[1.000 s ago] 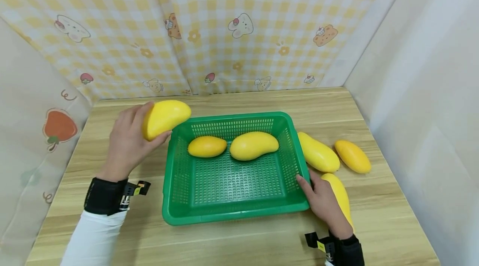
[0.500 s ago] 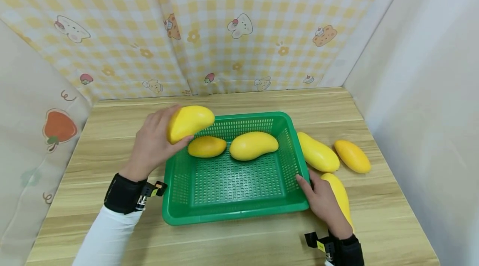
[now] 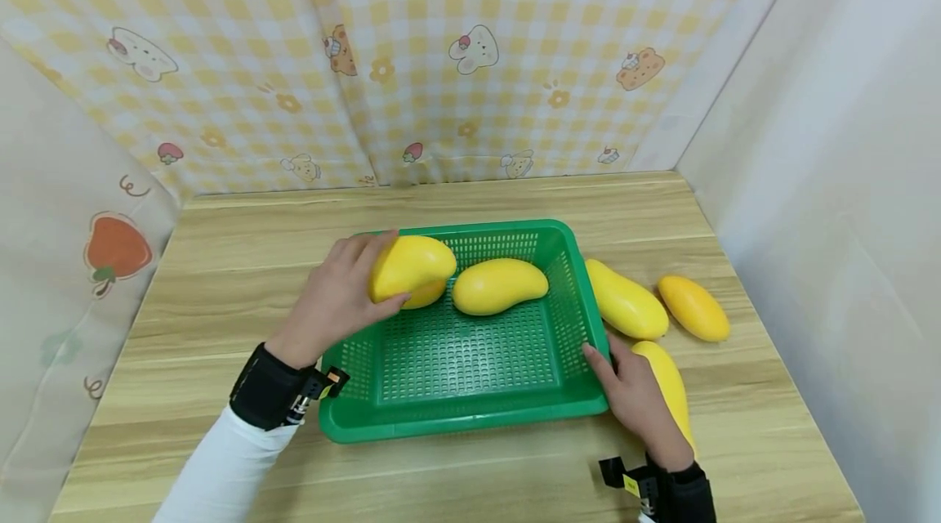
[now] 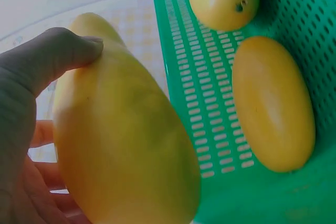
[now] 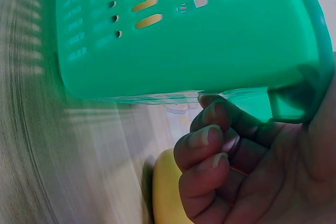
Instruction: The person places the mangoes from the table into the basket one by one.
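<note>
Gripping large mango (image 3: 413,261) in left hand (image 3: 336,294), now shifted right over green basket (image 3: 470,355), partly hiding smaller mango (image 3: 429,296). Clamping basket's right rim with right hand (image 3: 634,388). Just beyond: three mangoes (image 3: 627,300), unmoved.

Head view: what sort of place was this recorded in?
Probably a small indoor recording setup, though the room beyond is out of view. A wood-grain tabletop backs onto a hanging yellow-checked cartoon cloth, and the person wears a black wrist band with a small device attached.

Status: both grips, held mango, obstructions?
Left grip: holding mango over basket. Right grip: on basket's right rim. Possibly in the way: smaller mango inside, partly hidden in head view.
</note>
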Available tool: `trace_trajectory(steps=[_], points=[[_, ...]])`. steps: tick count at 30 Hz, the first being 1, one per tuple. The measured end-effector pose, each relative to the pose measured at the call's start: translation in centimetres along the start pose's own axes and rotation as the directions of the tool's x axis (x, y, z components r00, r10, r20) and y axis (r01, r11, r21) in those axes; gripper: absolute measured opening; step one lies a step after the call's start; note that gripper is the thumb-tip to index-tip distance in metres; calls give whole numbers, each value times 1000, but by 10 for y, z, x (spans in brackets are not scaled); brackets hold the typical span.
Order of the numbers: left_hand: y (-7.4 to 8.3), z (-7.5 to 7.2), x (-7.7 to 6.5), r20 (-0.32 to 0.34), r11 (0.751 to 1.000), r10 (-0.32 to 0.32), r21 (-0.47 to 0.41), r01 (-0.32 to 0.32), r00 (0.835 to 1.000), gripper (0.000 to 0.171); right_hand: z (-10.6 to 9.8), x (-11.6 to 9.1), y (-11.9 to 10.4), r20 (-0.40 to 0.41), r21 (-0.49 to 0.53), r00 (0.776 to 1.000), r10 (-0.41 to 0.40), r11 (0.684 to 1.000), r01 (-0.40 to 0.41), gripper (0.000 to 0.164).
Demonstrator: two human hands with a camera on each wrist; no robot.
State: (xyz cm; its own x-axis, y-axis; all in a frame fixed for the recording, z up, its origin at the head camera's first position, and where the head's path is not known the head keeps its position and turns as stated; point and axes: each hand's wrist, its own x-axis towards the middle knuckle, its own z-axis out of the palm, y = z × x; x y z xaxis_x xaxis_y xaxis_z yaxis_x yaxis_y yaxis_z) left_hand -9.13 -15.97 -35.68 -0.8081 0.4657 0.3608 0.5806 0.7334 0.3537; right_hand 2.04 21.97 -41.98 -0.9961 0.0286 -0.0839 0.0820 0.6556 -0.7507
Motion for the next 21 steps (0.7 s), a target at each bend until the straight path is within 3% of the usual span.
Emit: trace_trajectory(steps=[21], points=[[12, 18, -2, 215, 999, -39, 44, 30, 976, 86, 0, 1, 0, -2, 7, 1000, 15, 1000, -15, 37]])
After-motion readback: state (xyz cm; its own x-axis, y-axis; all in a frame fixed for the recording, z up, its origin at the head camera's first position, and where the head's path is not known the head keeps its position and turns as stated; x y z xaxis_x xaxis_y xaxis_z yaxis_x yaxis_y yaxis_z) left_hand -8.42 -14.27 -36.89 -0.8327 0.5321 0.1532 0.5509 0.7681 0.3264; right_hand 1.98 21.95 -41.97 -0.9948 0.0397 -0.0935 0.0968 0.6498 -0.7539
